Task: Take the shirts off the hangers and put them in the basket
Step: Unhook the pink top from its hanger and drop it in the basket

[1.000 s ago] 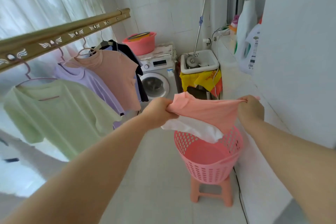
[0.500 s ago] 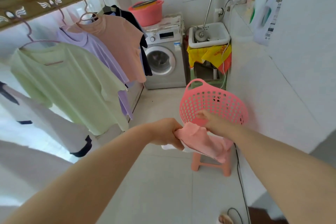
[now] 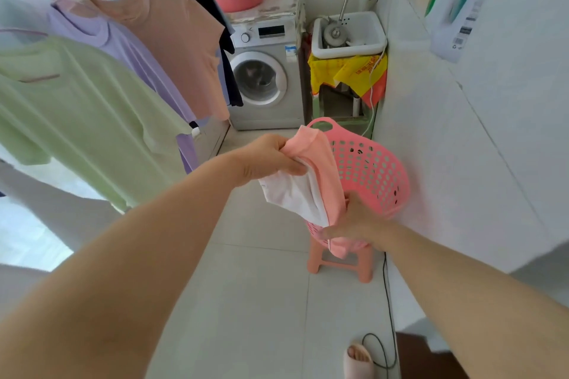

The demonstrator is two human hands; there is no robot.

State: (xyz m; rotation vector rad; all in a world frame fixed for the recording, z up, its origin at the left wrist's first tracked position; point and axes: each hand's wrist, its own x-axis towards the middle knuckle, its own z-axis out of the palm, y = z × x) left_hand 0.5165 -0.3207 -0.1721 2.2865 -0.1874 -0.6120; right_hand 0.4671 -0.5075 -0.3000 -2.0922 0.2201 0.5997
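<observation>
Fingers (image 3: 291, 164) of left hand (image 3: 264, 160) and right hand (image 3: 360, 221) around limp pink shirt (image 3: 326, 169) (white inside), at perforated basket (image 3: 375, 169).

Mount: just the one camera, sitting on the person's head and looking out from eye height.
Facing: it's pointing forward and tilting down, taking in the floor (image 3: 252, 301) right out to the washing machine (image 3: 264, 77) at the far end of the room.
Lens: wide angle, so it's bowing the right-hand wall (image 3: 462, 163) and stretching both forearms in from the bottom corners.
Closeness: it's hovering near the left hand (image 3: 271, 160) and right hand (image 3: 360, 221), with the pink shirt (image 3: 326, 169) stretching between them and the basket (image 3: 375, 169) sitting just behind, around mid-frame.
Edges: it's catching the green shirt (image 3: 77, 108) on the left and a slippered foot (image 3: 357, 358) at the bottom.
</observation>
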